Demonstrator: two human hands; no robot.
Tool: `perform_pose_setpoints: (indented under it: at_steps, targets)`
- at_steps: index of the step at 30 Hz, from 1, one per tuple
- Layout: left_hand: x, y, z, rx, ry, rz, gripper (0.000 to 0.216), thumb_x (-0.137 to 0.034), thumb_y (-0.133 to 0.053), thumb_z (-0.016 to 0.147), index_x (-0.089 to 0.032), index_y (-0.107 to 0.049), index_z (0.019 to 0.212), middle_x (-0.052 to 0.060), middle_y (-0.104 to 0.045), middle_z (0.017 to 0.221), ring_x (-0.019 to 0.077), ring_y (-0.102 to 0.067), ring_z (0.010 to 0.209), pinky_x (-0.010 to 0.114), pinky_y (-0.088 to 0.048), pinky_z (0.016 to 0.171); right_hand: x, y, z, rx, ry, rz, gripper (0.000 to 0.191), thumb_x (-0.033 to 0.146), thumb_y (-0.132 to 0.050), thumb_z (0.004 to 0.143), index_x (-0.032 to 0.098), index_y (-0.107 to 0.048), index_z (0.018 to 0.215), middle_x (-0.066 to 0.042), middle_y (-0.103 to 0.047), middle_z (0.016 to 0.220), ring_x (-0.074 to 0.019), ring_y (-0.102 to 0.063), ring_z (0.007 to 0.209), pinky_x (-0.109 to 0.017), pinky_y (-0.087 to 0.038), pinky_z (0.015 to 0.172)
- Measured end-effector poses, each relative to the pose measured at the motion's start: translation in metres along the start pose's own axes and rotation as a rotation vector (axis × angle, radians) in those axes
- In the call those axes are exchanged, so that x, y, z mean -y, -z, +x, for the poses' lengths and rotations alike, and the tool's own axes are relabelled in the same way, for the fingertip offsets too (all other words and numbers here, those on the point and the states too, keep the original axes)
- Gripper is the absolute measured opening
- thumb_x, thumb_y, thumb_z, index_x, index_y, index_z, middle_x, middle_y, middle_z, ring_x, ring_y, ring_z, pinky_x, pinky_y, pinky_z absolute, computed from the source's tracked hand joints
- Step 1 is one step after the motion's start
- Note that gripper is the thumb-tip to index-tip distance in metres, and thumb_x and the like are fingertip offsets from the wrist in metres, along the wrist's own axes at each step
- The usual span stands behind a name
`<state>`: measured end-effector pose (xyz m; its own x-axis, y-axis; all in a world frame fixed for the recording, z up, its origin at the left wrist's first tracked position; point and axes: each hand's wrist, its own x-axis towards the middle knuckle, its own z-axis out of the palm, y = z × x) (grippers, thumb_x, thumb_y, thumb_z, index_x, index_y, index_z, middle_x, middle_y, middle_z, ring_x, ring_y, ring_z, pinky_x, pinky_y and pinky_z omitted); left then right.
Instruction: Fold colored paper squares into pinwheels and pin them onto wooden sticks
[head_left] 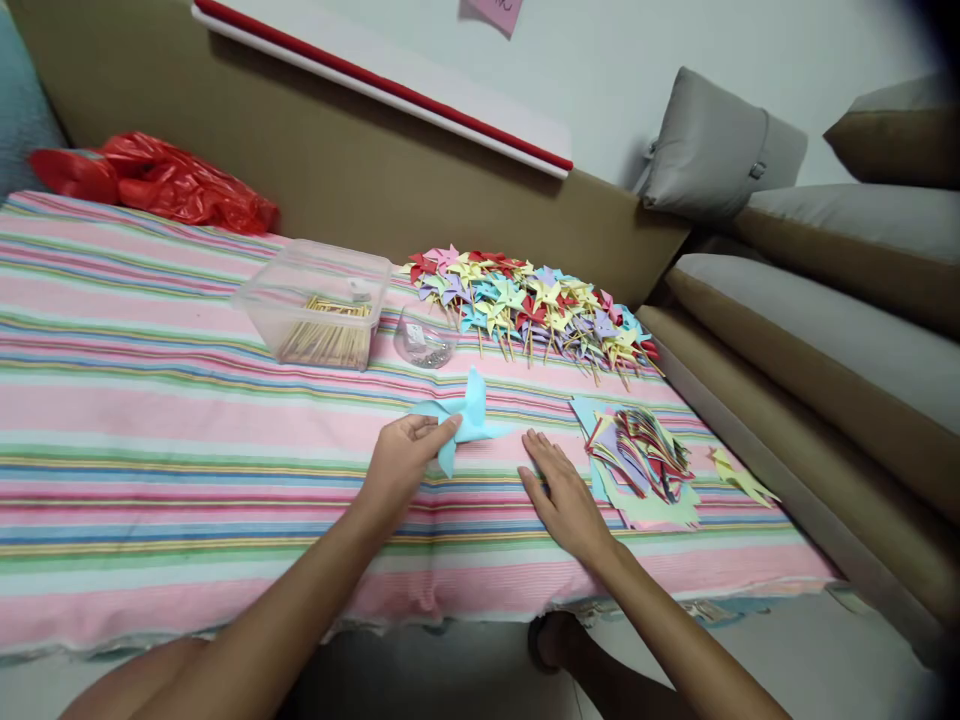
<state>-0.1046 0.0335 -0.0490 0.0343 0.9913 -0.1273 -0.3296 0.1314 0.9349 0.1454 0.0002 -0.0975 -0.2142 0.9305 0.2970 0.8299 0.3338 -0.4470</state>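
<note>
My left hand [405,460] pinches a light blue paper pinwheel [466,420] and holds it just above the striped cloth [150,420]. My right hand [561,498] lies flat and open on the cloth, just left of a stack of cut coloured paper squares [637,460]. Behind them a long heap of finished paper pinwheels on sticks [532,305] stretches across the cloth. A clear plastic box of wooden sticks [319,310] and a small clear cup of pins [424,342] stand to the left of that heap.
A red plastic bag [165,182] lies at the far left edge. One loose yellow paper piece [739,478] rests near the right edge of the cloth. Brown and grey sofa cushions [825,330] rise to the right, and a brown backrest runs behind.
</note>
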Motion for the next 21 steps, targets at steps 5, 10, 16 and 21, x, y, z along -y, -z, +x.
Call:
perform_pose_setpoints:
  at_steps: [5,10,16,21]
  targets:
    - [0.008,0.005,-0.002,-0.045,-0.038,0.094,0.040,-0.049,-0.085,0.066,-0.015,-0.063,0.063,-0.001,-0.054,0.057,0.0104,-0.045,0.051,0.023,-0.032,0.048,-0.005,0.002,-0.004,-0.084,-0.037,0.161,0.048,0.040,-0.052,0.098,0.018,-0.058,0.141,-0.012,-0.054,0.149,-0.0285,-0.045,0.143,-0.054,-0.031,0.122]
    - [0.012,-0.015,-0.004,-0.068,-0.075,0.162,0.043,-0.053,-0.082,0.067,-0.016,-0.060,0.062,-0.003,-0.051,0.055,0.0102,-0.042,0.050,0.023,-0.033,0.049,-0.007,0.017,-0.010,-0.208,-0.142,0.333,0.028,0.037,-0.060,0.093,0.020,-0.075,0.110,-0.011,-0.077,0.115,-0.0296,-0.072,0.110,-0.047,-0.055,0.100]
    - [0.018,-0.068,0.007,-0.027,-0.164,0.222,0.044,-0.054,-0.078,0.071,-0.019,-0.052,0.062,-0.003,-0.048,0.061,0.0132,-0.047,0.061,0.024,-0.036,0.056,0.020,0.046,0.005,-0.395,-0.228,0.588,0.018,0.036,-0.061,0.095,0.022,-0.071,0.100,-0.006,-0.079,0.101,-0.0222,-0.074,0.097,-0.037,-0.060,0.089]
    - [0.034,-0.079,0.012,0.057,-0.182,0.373,0.050,-0.050,-0.070,0.082,-0.022,-0.036,0.059,-0.006,-0.026,0.059,0.0101,-0.027,0.055,0.026,-0.023,0.051,0.048,0.052,0.013,-0.468,-0.232,0.661,0.003,0.028,-0.069,0.091,0.025,-0.072,0.091,-0.001,-0.075,0.095,-0.0180,-0.069,0.095,-0.033,-0.054,0.086]
